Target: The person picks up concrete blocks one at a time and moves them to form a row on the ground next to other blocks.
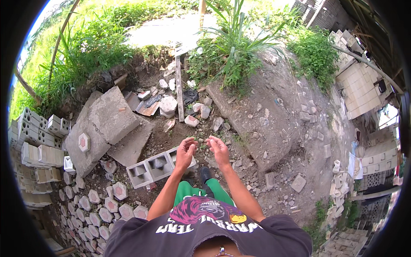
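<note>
My left hand (pixel 186 150) is raised in front of me with its fingers loosely curled and apart, and nothing shows in it. Close by on the right, my right hand (pixel 218 149) is held the same way, also without anything in it. A gap separates the two hands, palms turned roughly toward each other. Just below and left of my left hand lies a grey hollow concrete block (pixel 147 183) on the dirt, partly hidden by my left forearm. A dark shoe (pixel 205 174) shows between my forearms.
Broken concrete slabs (pixel 113 113) lean at the left, with a hexagonal paver (pixel 84 142) on one. Many hexagonal pavers (pixel 120 191) cover the lower left. Hollow blocks (pixel 36 132) are stacked at far left. Ahead are a wooden plank (pixel 179 92) and rubble; a slab (pixel 257 128) slopes right.
</note>
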A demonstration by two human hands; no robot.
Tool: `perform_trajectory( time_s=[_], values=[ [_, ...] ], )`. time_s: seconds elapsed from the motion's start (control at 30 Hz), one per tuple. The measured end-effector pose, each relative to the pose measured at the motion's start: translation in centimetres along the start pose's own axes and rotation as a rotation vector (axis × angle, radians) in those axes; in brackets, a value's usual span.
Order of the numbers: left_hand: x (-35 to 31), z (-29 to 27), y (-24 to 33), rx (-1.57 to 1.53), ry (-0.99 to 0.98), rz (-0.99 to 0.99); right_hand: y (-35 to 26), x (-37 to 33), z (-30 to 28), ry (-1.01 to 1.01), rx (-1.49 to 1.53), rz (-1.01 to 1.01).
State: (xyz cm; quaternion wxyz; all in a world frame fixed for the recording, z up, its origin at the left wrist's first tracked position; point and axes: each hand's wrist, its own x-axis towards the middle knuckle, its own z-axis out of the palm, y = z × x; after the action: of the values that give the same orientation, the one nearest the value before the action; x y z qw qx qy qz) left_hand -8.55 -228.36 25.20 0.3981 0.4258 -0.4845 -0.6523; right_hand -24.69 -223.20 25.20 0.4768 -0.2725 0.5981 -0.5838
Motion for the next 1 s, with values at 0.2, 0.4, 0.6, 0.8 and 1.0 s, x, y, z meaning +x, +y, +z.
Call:
perform_trajectory(
  time_s=[0.2,0.4,0.6,0.8,1.0],
  values=[
    [-1.4,2.4,2.6,0.104,-0.407,-0.01,-1.7,-7.9,-1.3,0.193,0.134,-0.123],
    [-5.7,8.3,2.4,0.116,-0.774,-0.159,-0.6,-17.5,-5.7,0.559,0.229,-0.157],
    [-13.6,18.0,0.0,0.206,-1.151,-0.154,2.1,-29.4,-11.6,0.981,0.246,-0.208],
    [-25.3,28.5,-2.7,0.282,-1.521,-0.137,5.4,-43.1,-16.4,1.38,0.377,-0.285],
    [-36.9,36.3,-6.7,0.323,-1.801,-0.217,9.5,-55.1,-20.8,1.716,0.542,-0.364]
  ],
)
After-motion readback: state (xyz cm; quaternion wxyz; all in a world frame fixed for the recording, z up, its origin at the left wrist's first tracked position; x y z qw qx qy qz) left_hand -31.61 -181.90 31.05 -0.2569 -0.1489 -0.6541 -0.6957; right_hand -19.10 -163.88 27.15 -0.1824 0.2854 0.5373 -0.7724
